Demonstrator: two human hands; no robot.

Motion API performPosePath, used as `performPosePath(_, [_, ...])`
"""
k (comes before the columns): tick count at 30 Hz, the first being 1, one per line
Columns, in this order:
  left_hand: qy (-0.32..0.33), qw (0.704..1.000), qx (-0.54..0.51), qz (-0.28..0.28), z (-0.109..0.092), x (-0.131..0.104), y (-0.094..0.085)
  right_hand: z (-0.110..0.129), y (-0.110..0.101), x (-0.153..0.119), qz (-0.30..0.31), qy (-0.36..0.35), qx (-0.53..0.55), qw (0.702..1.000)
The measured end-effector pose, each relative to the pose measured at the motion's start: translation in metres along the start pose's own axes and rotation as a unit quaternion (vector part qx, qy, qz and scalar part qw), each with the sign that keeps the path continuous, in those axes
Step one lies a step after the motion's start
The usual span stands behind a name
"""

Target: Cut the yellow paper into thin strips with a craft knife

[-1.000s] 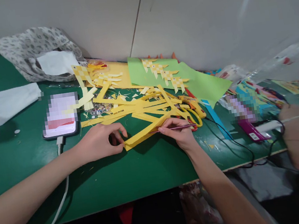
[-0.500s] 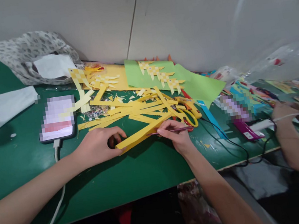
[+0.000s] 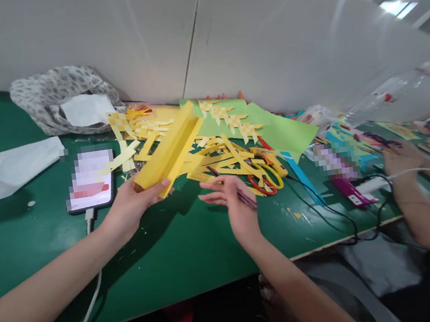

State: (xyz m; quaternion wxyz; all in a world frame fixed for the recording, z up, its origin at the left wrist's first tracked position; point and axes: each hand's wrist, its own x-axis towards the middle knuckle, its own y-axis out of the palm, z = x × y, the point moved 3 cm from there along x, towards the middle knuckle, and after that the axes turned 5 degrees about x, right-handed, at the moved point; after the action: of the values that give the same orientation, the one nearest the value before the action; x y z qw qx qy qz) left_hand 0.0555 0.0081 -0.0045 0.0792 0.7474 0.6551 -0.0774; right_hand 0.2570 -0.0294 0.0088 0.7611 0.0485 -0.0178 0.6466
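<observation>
Raised above the green table (image 3: 172,257), a folded yellow paper (image 3: 171,148) slants up and to the right, its lower end gripped by my left hand (image 3: 130,202). My right hand (image 3: 236,200) is to the right of the paper, not touching it, and holds a thin dark pen-like tool (image 3: 247,198) across the palm, with fingers partly stretched. Behind the hands lie yellow paper strips (image 3: 233,153). Scissors (image 3: 267,177) with red and yellow handles are just beyond my right hand.
A phone (image 3: 91,178) with a white cable lies left. Woven paper fish (image 3: 229,119) rest on green sheets (image 3: 280,128) near the wall. A patterned cloth bag (image 3: 63,81) is back left. Another person's hand (image 3: 403,161) is at the right, beyond a purple object (image 3: 356,194).
My left hand has lifted the yellow paper, which now tilts steeply and shows its fold opened wider. My right hand has let go of the paper and moved slightly left and down.
</observation>
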Motion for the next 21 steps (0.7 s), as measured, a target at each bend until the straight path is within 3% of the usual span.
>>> performPosePath(2, [0.000,0.999,0.005,0.032,0.003,-0.004,0.006,-0.005,0.015,0.000,0.016,0.025,0.013,0.999])
performPosePath(7, [0.014,0.998,0.055,0.028,0.006,-0.009,0.012,-0.012,0.033,0.001,0.014,0.029,0.072,0.997])
performPosePath(14, [-0.024,0.999,0.004,0.047,0.008,-0.007,0.013,-0.013,0.027,-0.001,0.022,0.053,0.075,0.996])
performPosePath(21, [-0.028,0.998,0.008,0.060,0.009,-0.005,0.012,-0.015,0.018,0.000,-0.012,0.039,0.065,0.997])
